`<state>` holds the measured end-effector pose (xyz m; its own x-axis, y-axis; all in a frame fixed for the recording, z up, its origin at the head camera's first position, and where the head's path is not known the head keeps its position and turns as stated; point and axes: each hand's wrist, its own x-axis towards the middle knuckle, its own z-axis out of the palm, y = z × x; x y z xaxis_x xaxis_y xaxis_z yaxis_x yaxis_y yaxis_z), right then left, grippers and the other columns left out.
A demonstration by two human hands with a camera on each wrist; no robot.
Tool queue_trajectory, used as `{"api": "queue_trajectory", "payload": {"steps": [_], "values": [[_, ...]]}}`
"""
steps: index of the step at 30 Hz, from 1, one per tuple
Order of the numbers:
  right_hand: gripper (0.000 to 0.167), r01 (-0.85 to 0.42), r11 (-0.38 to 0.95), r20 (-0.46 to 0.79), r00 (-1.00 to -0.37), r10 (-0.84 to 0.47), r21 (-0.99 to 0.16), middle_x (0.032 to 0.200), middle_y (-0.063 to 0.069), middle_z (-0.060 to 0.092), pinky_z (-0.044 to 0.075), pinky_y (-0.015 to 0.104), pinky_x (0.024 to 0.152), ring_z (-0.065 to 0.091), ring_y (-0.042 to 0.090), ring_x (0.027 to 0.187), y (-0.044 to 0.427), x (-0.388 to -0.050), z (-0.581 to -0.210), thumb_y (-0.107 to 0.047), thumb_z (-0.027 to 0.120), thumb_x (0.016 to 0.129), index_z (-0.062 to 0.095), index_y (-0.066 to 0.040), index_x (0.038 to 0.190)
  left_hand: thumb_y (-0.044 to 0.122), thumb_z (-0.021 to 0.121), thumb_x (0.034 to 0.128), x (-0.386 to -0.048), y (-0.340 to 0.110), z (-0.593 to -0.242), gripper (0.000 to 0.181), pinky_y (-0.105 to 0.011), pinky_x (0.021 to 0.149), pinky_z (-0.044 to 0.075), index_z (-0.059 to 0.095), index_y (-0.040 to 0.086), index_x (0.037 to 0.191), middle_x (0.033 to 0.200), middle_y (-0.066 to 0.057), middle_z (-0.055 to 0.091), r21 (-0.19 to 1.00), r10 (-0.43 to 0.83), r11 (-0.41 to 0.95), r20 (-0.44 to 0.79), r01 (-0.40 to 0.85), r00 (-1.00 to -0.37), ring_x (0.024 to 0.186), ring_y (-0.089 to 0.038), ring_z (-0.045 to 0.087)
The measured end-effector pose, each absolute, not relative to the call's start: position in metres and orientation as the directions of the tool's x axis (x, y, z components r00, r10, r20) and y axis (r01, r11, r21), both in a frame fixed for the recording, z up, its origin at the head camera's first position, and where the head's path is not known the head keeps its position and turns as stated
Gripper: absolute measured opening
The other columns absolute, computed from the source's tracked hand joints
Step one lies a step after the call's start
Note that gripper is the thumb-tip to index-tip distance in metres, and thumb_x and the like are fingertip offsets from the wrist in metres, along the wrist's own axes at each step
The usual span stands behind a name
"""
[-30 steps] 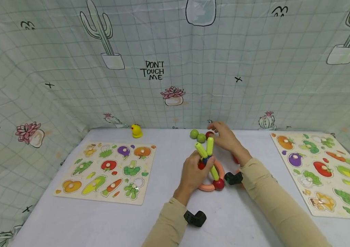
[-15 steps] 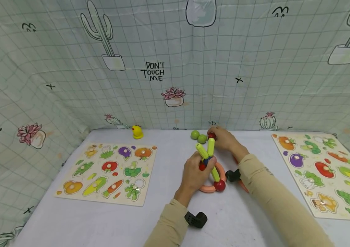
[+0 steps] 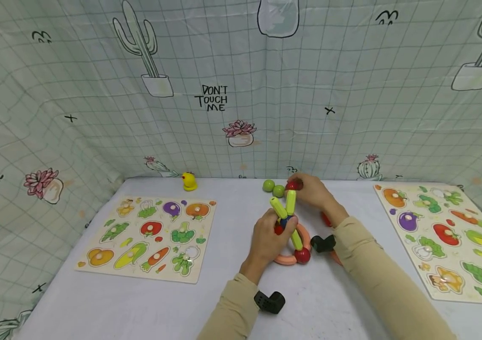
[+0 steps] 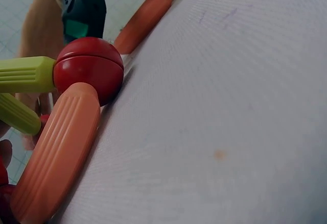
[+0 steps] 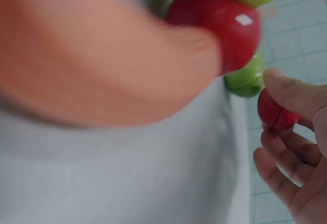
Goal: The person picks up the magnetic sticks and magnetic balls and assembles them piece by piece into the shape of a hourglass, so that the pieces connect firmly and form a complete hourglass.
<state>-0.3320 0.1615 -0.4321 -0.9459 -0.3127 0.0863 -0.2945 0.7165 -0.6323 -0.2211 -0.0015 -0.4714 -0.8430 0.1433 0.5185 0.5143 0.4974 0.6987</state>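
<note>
Left hand (image 3: 269, 238): fingers curled round a toy build on the mid table (image 3: 232, 203), near the blue ball (image 3: 284, 221). Two yellow-green rods (image 3: 291, 203) stick up from there; another slants down to a red ball (image 4: 89, 70) joined to orange curved rods (image 4: 59, 150).

Right hand (image 3: 314, 192): far edge, thumb and fingers pinching a second red ball (image 5: 273, 113). Can't tell if it touches the table. Two green balls (image 3: 278, 191) just left of it.

Other orange piece (image 3: 336, 257) partly hidden under the right forearm. Yellow duck (image 3: 190, 181) at back left. Vegetable puzzle boards: left board (image 3: 134, 272), right board (image 3: 455, 250), both flat. Black wrist cameras (image 3: 271, 302) on both sleeves.
</note>
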Motion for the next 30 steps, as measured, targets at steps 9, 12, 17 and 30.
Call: {"api": "queue_trajectory", "payload": {"steps": [9,12,17,30], "values": [[0.044,-0.218,0.593,0.110,-0.971,-0.213,-0.775,0.103,0.011,0.063,0.049,0.029,0.074,0.058,0.020,0.089,0.165,-0.324,-0.414,-0.041,0.067,0.085,0.063,-0.007,0.112,0.040,0.054,0.0931,-0.220,0.000,-0.472,0.035,-0.017,0.065,0.046,0.063,0.007,0.101,0.089,-0.005,0.063,0.724,0.148,0.489,0.481,0.487,-0.864,0.078,-0.013,0.059],[0.044,-0.225,0.563,0.115,-0.968,-0.224,-0.795,0.099,0.010,0.064,0.050,0.029,0.071,0.060,0.019,0.083,0.164,-0.322,-0.410,-0.043,0.066,0.085,0.064,-0.007,0.110,0.039,0.055,0.0927,-0.220,0.000,-0.472,0.035,-0.017,0.064,0.046,0.063,0.006,0.099,0.088,-0.005,0.063,0.726,0.136,0.486,0.486,0.486,-0.863,0.077,-0.013,0.058],[0.039,-0.250,0.553,0.127,-0.960,-0.250,-0.795,0.095,0.010,0.065,0.049,0.029,0.069,0.062,0.021,0.080,0.162,-0.318,-0.402,-0.041,0.065,0.087,0.064,-0.008,0.107,0.038,0.056,0.0923,-0.222,-0.001,-0.472,0.033,-0.017,0.062,0.044,0.063,0.007,0.098,0.087,-0.005,0.062,0.719,0.137,0.487,0.498,0.496,-0.856,0.075,-0.013,0.057],[0.034,-0.329,0.526,0.193,-0.935,-0.296,-0.784,0.092,0.010,0.065,0.048,0.031,0.069,0.061,0.025,0.080,0.145,-0.301,-0.374,-0.040,0.065,0.087,0.064,-0.011,0.105,0.038,0.055,0.0923,-0.221,-0.002,-0.471,0.033,-0.017,0.063,0.044,0.062,0.007,0.099,0.087,-0.005,0.062,0.716,0.147,0.482,0.502,0.505,-0.852,0.076,-0.013,0.058]]}}
